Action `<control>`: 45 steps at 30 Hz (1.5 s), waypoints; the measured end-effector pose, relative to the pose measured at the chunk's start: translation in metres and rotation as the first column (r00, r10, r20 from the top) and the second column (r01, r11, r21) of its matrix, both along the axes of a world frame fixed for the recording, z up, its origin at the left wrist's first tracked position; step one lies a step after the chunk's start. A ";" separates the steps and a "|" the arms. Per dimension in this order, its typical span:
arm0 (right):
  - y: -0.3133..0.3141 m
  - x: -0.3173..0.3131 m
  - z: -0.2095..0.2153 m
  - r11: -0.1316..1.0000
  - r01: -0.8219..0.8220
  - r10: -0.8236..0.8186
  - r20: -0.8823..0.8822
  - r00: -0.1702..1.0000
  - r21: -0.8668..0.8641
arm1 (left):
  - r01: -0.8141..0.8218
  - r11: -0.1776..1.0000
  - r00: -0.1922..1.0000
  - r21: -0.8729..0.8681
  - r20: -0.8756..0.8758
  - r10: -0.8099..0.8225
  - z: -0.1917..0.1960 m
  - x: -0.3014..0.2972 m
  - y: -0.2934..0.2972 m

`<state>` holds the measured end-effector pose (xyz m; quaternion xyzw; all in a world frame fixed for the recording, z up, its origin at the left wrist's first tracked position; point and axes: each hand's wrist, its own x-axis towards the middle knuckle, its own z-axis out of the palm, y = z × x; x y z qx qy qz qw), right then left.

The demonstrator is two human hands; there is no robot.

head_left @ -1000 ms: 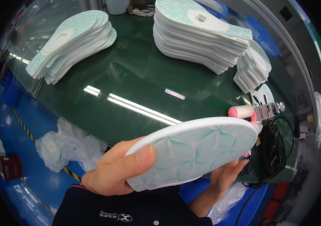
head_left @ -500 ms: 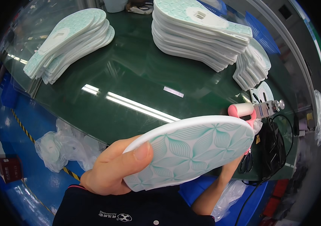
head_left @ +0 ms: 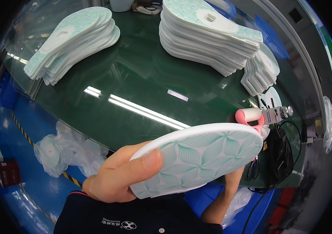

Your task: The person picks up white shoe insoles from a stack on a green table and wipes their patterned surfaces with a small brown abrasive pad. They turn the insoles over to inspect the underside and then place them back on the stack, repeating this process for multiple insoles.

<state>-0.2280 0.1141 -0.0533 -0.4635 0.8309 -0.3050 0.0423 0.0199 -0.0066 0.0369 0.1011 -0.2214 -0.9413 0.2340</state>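
So from the head view, the person's got a white shoe sole (head_left: 199,160) with a mint green petal pattern held up flat in front of their chest, out over the near edge of the desk (head_left: 134,82). The left hand (head_left: 121,175) is clamped on its heel end, thumb pressed right on the patterned face. The right hand (head_left: 232,183) is mostly hidden under the toe end, seems to be propping it up, though I can't tell how its fingers sit. Back on the dark green glass desk there's a stack of soles (head_left: 72,41) at the far left corner, a bigger pile (head_left: 208,37) toward the far right, and a pink-handled tool (head_left: 251,117) at the right edge.
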 end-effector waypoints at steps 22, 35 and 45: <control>-0.002 -0.001 -0.005 0.984 0.036 -0.002 0.192 0.981 -0.175 | 0.081 0.987 0.992 -0.138 0.102 -0.067 0.011 0.001 0.003; -0.012 0.074 0.095 0.301 0.415 0.127 0.468 0.875 -0.859 | -0.017 0.816 0.954 -0.578 0.235 0.186 0.011 -0.014 0.007; -0.043 0.109 0.098 0.456 -0.075 0.499 0.185 0.847 -0.887 | -0.103 0.837 0.951 -0.538 0.195 0.242 0.015 -0.022 0.019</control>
